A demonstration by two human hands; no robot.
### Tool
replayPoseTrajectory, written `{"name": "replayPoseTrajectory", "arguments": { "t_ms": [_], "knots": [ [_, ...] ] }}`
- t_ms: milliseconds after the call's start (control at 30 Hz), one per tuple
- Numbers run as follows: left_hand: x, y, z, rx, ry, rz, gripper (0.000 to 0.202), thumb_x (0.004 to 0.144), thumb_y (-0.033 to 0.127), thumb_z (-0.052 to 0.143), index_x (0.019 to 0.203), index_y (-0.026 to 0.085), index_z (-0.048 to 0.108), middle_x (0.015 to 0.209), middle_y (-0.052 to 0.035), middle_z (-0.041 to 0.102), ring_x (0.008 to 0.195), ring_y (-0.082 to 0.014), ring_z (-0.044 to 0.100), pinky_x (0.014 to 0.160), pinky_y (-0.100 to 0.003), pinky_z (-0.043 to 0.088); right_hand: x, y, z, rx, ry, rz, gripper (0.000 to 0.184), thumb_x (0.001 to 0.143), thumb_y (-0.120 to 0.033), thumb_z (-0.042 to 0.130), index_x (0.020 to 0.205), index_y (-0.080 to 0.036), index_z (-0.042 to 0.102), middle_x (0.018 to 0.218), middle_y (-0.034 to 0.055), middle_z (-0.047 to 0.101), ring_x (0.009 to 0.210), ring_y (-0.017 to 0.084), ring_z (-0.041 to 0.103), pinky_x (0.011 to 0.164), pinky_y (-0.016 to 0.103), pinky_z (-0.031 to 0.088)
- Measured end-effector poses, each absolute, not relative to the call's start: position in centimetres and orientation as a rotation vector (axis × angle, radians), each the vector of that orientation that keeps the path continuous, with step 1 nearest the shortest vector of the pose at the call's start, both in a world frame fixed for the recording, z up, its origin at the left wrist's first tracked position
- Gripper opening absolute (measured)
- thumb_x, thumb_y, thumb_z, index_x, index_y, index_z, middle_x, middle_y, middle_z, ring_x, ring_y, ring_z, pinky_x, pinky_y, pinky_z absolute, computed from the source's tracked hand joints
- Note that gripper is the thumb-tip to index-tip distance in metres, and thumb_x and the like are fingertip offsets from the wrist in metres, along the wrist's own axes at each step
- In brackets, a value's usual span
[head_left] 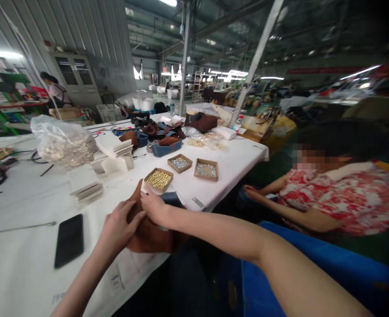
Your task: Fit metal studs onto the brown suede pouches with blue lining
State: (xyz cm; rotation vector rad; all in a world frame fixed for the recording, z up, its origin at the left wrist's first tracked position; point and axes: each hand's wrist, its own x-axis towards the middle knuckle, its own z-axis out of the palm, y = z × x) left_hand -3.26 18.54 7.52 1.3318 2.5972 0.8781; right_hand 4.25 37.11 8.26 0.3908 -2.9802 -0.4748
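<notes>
Both my hands rest on a brown leather piece (148, 235) at the near edge of the white table (22, 273). My left hand (118, 229) lies on its left side with the fingers curled against the leather. My right hand (154, 207) presses on its top, fingers bent over the brown piece next to a dark blue piece (172, 198). Just beyond stands a small cardboard tray of gold studs (158, 179).
Two more trays of silver studs (179, 163) (206, 169) sit further back. A black phone (69, 240) lies to my left, stacks of white cards (87, 189) and a plastic bag of metal parts (65, 145) behind it. A person in a red floral top (339, 202) sits to the right.
</notes>
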Motion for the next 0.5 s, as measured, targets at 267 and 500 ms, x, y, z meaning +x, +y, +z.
{"name": "replayPoseTrajectory", "arguments": {
  "t_ms": [267,500],
  "knots": [
    [-2.3,18.5,7.9,1.639,2.645,0.704,0.062,0.113,0.041,0.065,0.173,0.035,0.053,0.178,-0.0145,0.053,0.160,-0.0407,0.054,0.122,-0.063,0.049,10.6,40.9,11.3,0.322,-2.960,0.071,0.021,0.114,-0.022,0.061,0.108,-0.017,0.080,0.114,0.0109,0.081,0.104,0.028,0.076,0.092,0.040,0.057],
    [-1.8,20.1,10.8,1.954,2.241,0.251,0.032,0.113,0.017,0.049,0.110,0.025,0.080,0.132,-0.0084,0.084,0.151,-0.0354,0.063,0.136,-0.072,0.021,14.6,40.4,9.4,0.322,-3.199,0.627,0.031,0.108,-0.021,0.061,0.130,-0.026,0.084,0.117,0.0107,0.088,0.104,0.030,0.085,0.085,0.035,0.056]
  ]
}}
